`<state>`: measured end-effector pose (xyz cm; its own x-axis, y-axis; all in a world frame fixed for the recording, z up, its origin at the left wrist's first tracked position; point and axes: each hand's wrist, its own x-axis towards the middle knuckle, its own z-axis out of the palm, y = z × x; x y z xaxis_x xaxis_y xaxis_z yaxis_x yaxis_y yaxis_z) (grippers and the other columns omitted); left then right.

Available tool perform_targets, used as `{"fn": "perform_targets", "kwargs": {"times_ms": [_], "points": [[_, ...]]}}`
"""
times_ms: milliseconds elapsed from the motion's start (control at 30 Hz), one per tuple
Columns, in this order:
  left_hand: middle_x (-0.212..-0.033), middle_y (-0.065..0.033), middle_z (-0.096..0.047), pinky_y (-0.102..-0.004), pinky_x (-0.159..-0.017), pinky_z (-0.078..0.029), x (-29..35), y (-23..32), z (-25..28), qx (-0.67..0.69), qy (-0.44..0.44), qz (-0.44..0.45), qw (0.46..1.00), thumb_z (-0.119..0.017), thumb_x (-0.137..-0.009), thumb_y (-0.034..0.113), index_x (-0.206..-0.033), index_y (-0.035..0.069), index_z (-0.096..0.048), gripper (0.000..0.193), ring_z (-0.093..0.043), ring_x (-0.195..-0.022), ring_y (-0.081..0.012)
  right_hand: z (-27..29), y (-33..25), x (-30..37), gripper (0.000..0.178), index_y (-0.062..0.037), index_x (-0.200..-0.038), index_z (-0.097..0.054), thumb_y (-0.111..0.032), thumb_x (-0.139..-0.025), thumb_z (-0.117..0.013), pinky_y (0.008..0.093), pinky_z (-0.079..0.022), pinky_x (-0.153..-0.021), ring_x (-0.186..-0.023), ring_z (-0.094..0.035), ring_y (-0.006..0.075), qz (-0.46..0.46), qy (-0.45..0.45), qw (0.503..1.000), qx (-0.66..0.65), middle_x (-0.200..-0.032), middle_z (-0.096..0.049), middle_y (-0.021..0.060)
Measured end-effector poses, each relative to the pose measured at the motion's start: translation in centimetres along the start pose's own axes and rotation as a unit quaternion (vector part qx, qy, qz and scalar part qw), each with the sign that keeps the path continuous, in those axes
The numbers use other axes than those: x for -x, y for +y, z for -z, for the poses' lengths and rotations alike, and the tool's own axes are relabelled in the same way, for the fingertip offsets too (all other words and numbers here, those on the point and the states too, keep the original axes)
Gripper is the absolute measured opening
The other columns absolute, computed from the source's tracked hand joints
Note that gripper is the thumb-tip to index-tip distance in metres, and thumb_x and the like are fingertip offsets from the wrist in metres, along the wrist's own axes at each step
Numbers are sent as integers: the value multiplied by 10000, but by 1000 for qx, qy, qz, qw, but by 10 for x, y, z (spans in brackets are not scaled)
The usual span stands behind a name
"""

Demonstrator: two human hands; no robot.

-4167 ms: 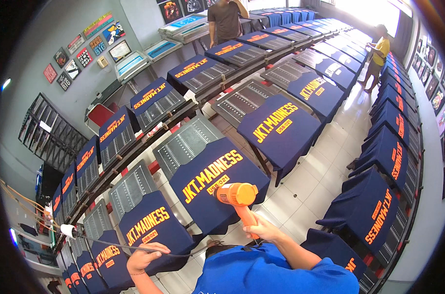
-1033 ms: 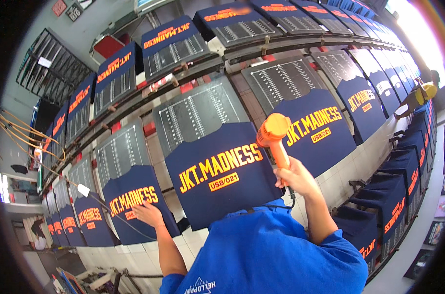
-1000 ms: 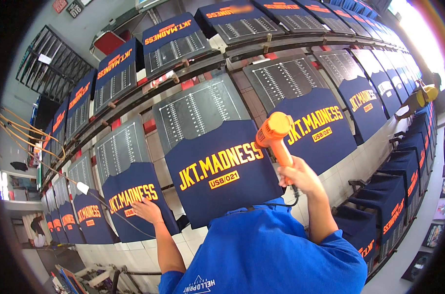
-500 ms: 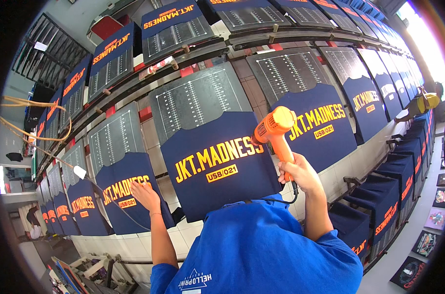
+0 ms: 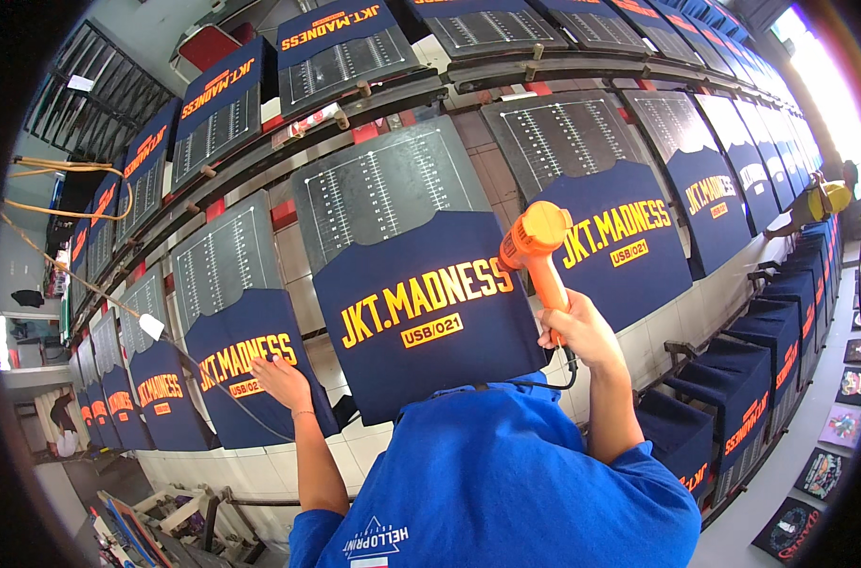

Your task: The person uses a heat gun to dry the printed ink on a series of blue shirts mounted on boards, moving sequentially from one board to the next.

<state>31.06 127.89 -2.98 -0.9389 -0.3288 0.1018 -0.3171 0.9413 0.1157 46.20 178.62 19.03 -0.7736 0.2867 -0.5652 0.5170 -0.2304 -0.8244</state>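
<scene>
My right hand (image 5: 587,331) is wrapped round the handle of an orange heat gun (image 5: 535,237). Its nozzle points left, at the right end of the yellow-orange lettering on a navy shirt (image 5: 430,379). This shirt lies flat over a dark board (image 5: 393,189) with white ruler marks, directly in front of me. To the left, my left hand (image 5: 284,381) is open, fingers stretched out over the print of a neighbouring navy shirt (image 5: 241,331). Whether its fingertips touch the cloth I cannot tell. A black cord hangs from the gun's handle past my blue shirt.
Rows of boards with printed navy shirts (image 5: 629,284) run left and right, with another row (image 5: 336,57) beyond a metal rail. A cable with a white connector (image 5: 151,327) hangs at left. Another person in yellow (image 5: 828,199) is at far right. Draped navy shirts (image 5: 677,431) stand behind me at right.
The heat gun has shifted slightly right, its nozzle now at the last letter's edge. My left hand's fingers look a little flatter over the left shirt. The hanging cable has swayed slightly.
</scene>
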Motion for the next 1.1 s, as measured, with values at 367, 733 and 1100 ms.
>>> {"fn": "perform_targets", "kwargs": {"times_ms": [367, 733, 1100], "points": [[-1593, -279, -254, -516, -1218, -170, 10, -41, 3, -11, -4, 41, 999, -268, -1083, 368, -1515, -96, -270, 634, -227, -1486, -430, -3, -7, -6, 162, 7, -988, -546, -111, -911, -627, 237, -508, -517, -575, -627, 111, 6, -28, 1000, 10, -709, -593, 29], [-1588, -274, -267, -505, -1219, -185, 14, -33, 11, -9, 1, 87, 996, -267, -1079, 371, -1513, -91, -275, 634, -227, -1486, -427, -6, -9, -10, 161, 9, -972, -547, -104, -901, -637, 248, -510, -529, -584, -631, 119, 6, -42, 999, 12, -733, -594, 36], [-1595, -276, -249, -506, -1225, -160, 37, -21, 7, 16, 9, 60, 998, -276, -1079, 359, -1526, -82, -248, 629, -210, -1492, -429, 2, 1, 11, 167, 15, -970, -546, -103, -900, -641, 250, -508, -519, -581, -634, 127, -3, -43, 999, 19, -727, -589, 34]]}}
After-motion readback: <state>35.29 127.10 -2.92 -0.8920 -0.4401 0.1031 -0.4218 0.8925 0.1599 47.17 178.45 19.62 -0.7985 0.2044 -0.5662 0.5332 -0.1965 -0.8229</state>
